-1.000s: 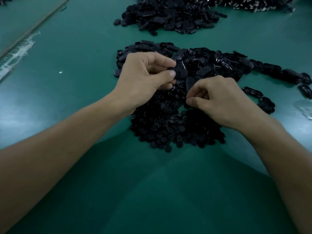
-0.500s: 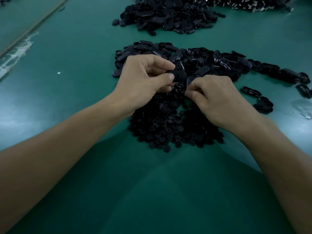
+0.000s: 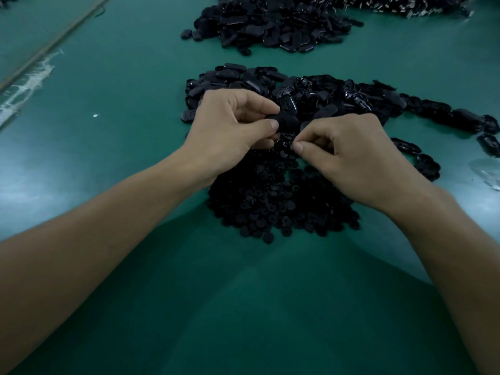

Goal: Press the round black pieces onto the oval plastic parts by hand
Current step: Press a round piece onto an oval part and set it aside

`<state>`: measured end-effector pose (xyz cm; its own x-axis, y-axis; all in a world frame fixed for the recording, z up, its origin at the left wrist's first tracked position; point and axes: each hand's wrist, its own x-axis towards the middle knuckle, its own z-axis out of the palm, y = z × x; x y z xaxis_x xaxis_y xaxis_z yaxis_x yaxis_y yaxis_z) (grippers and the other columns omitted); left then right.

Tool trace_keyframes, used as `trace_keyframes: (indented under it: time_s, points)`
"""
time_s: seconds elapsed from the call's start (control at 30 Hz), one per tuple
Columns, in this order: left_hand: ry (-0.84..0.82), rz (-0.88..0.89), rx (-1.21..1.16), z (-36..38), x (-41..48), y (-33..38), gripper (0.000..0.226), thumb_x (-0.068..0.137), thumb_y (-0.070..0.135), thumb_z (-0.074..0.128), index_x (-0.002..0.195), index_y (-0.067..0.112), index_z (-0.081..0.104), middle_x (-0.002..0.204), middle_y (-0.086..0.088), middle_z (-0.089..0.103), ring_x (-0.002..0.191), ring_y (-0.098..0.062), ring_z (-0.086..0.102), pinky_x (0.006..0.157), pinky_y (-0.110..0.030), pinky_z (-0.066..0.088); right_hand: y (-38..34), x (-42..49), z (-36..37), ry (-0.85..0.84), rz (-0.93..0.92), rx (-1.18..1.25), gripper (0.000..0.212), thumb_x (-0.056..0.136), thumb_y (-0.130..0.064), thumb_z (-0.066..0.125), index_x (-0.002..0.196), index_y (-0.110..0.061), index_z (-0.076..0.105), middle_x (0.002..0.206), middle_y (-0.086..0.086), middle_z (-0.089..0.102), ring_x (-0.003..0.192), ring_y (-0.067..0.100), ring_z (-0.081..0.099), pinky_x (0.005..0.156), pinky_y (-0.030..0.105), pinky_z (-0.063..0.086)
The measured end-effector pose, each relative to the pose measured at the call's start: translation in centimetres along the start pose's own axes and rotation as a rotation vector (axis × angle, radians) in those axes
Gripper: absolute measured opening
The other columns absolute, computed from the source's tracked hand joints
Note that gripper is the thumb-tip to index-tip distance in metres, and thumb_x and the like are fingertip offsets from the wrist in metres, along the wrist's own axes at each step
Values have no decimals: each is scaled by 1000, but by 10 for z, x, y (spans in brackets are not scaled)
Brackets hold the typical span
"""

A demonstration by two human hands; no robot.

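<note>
My left hand [image 3: 232,131] pinches a black oval plastic part [image 3: 288,123] between thumb and fingers above the heaps. My right hand [image 3: 349,155] is just right of it, with curled fingers and thumb tip against the forefinger at the oval part's lower edge; whatever it pinches is hidden. Below both hands lies a heap of small round black pieces [image 3: 273,207]. Behind the hands spreads a pile of oval parts [image 3: 324,96].
A second, larger pile of oval parts [image 3: 270,25] lies further back on the green table [image 3: 121,104]. A trail of oval parts [image 3: 460,120] runs to the right. A clear plastic scrap [image 3: 487,174] lies at the right edge. White residue [image 3: 24,85] marks the left side.
My right hand has risen from the round-piece heap and closed in on the oval part held by my left hand. My left hand has stayed almost in place.
</note>
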<state>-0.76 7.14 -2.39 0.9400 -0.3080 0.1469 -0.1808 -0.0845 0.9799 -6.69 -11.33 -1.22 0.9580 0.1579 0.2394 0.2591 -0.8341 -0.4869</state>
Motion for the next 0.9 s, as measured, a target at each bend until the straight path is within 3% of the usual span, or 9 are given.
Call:
trace_keyframes:
  time_s: [0.23, 0.43, 0.57, 0.67, 0.77, 0.9]
  points:
    - [-7, 10, 4, 1, -1, 1, 17, 86, -4, 73, 89, 12, 71, 70, 1, 74, 75, -19, 75, 70, -26, 60, 0, -1, 1, 70, 55, 134, 9, 96, -18, 62, 92, -24, 68, 77, -12, 69, 73, 1, 65, 66, 14, 51]
    - [-9, 0, 8, 1, -1, 1, 16, 86, -4, 74, 90, 11, 72, 73, -1, 74, 76, -19, 76, 69, -24, 60, -1, 0, 3, 128, 65, 135, 13, 87, -22, 75, 78, -24, 65, 70, -13, 64, 68, -2, 60, 62, 9, 46]
    - [-12, -6, 4, 3, -3, 1, 16, 87, -5, 72, 90, 11, 72, 72, 0, 74, 76, -20, 76, 68, -25, 60, 1, 0, 2, 151, 60, 129, 15, 87, -20, 75, 89, -22, 60, 73, -8, 64, 70, 4, 58, 64, 13, 43]
    - [-10, -10, 5, 3, -3, 2, 17, 87, -4, 72, 89, 12, 72, 74, 0, 74, 75, -18, 76, 68, -25, 60, 2, 0, 2, 156, 48, 133, 14, 90, -20, 72, 104, -24, 70, 75, -14, 67, 72, -4, 60, 71, 8, 44]
    - [-1, -2, 28, 2, -3, 2, 16, 87, -3, 74, 90, 14, 72, 78, -3, 73, 74, -16, 75, 69, -26, 60, 1, 0, 1, 208, 45, 149, 10, 92, -21, 71, 100, -25, 75, 79, -19, 69, 74, -3, 65, 75, 14, 51]
    - [17, -4, 23, 1, -2, 1, 17, 87, -3, 73, 89, 14, 72, 81, -7, 75, 76, -20, 76, 70, -27, 61, 1, 1, 0, 244, 43, 212, 9, 93, -16, 69, 95, -24, 73, 79, -12, 71, 73, 5, 68, 75, 26, 57]
